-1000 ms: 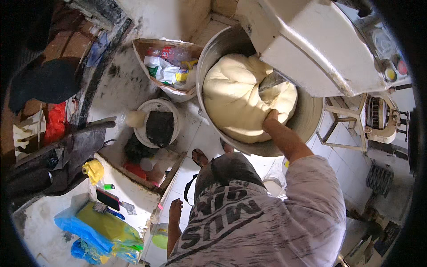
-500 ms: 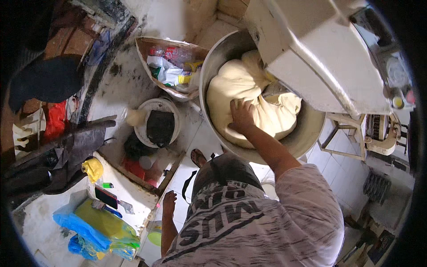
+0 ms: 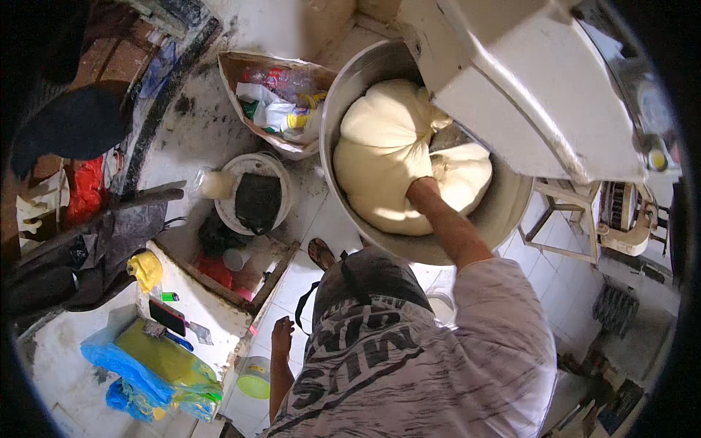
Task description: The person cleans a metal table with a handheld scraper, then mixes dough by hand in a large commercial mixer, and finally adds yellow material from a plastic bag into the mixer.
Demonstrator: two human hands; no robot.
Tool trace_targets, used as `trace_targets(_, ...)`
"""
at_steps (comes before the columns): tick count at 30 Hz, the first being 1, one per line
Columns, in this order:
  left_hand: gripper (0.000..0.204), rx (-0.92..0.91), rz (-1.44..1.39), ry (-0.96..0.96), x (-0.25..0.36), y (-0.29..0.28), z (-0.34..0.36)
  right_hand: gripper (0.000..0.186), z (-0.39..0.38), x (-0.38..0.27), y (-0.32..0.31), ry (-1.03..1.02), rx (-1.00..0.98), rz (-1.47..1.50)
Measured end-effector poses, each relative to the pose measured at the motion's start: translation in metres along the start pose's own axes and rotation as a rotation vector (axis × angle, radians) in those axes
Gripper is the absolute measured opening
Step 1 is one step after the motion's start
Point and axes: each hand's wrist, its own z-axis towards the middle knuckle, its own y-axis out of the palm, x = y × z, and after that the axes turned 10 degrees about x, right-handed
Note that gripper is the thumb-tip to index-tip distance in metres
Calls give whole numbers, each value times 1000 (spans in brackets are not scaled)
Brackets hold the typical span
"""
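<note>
Inside the large metal bowl (image 3: pixel 515 193) we find one mass of pale dough (image 3: pixel 376 164), smooth and lit in patches, with creases running together toward the right hand (image 3: pixel 423 193). That hand is pushed into the dough past the fingers; these are hidden, so we cannot tell whether they are spread or clenched. The left hand (image 3: pixel 282 333) hangs below and left of the bowl, well apart from it, fingers loosely bent and partly apart. A cream machine housing (image 3: pixel 533 102) overhangs the bowl's upper right edge. Just left of the bowl we record a carton (image 3: pixel 292 149) of plastic bottles and wrappers; farther left and lower, a white bucket (image 3: pixel 288 186) bearing a black bag (image 3: pixel 258 204). Around the bowl's foot lies white tiled floor (image 3: pixel 310 223), its joints visible; up and left of the bowl, a pale surface (image 3: pixel 212 120) is marked with dark blotches. Well below and left of the bowl, a worn white counter (image 3: pixel 55 358) carries blue plastic (image 3: pixel 128 365), a yellow bundle (image 3: pixel 145 270) and a dark phone (image 3: pixel 167 318). Right of the bowl we note a wooden stand (image 3: pixel 536 221) on the tiles.
</note>
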Motion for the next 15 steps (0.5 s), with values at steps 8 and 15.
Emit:
trace_targets(8, 41, 12, -29, -129, -36, -9, 23, 48, -78, 2, -111, 41, 147, 189)
trace_targets(15, 36, 32, 10, -6, 25, -10, 11, 58, 11, -68, -107, 363, 863, 164)
